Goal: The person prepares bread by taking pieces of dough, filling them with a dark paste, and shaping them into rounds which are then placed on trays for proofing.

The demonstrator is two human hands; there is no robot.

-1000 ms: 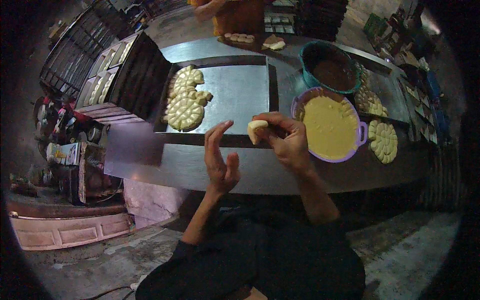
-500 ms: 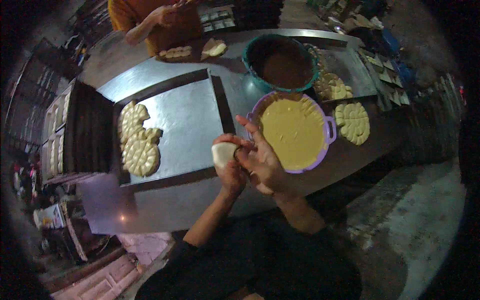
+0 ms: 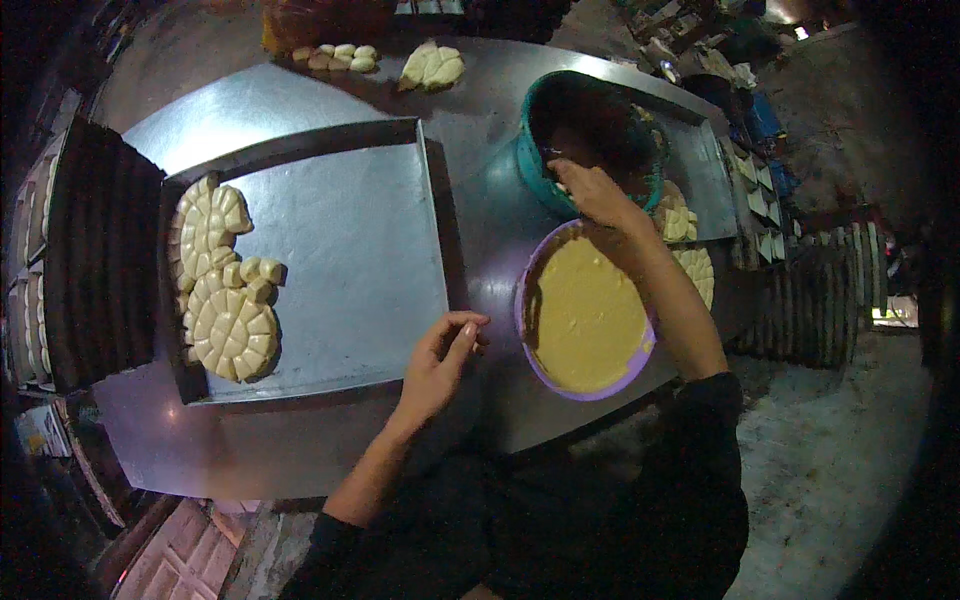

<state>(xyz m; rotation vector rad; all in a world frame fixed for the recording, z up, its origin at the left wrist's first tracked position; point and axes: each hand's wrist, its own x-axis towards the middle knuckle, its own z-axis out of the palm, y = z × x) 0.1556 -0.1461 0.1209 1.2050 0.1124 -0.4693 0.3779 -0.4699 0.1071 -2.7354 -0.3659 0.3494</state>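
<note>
My left hand (image 3: 448, 362) hovers between the metal tray (image 3: 330, 265) and the purple basin (image 3: 622, 383), fingers loosely curled together with no visible object in them. My right hand (image 3: 600, 200) reaches over the purple basin of thick yellow mixture to the near-left side of the teal basin (image 3: 542, 115), which has a dark brown interior. Its fingers are closed at that basin, and what they hold is too small or hidden to make out. Pale segmented dough shapes (image 3: 232, 330) lie along the tray's left side.
A dark rack (image 3: 100, 250) of stacked trays stands left. More dough pieces (image 3: 433, 63) lie along the table's (image 3: 490, 180) far edge, with part of a co-worker's orange clothing (image 3: 320, 22) beyond. Another tray (image 3: 700, 140) and dough (image 3: 695, 262) are at the right, beside stacked trays (image 3: 800, 300).
Both hands held a pale dough piece together half a second ago; they have separated. My right hand has moved up to the teal basin. The dough is no longer visible, and the view has shifted.
</note>
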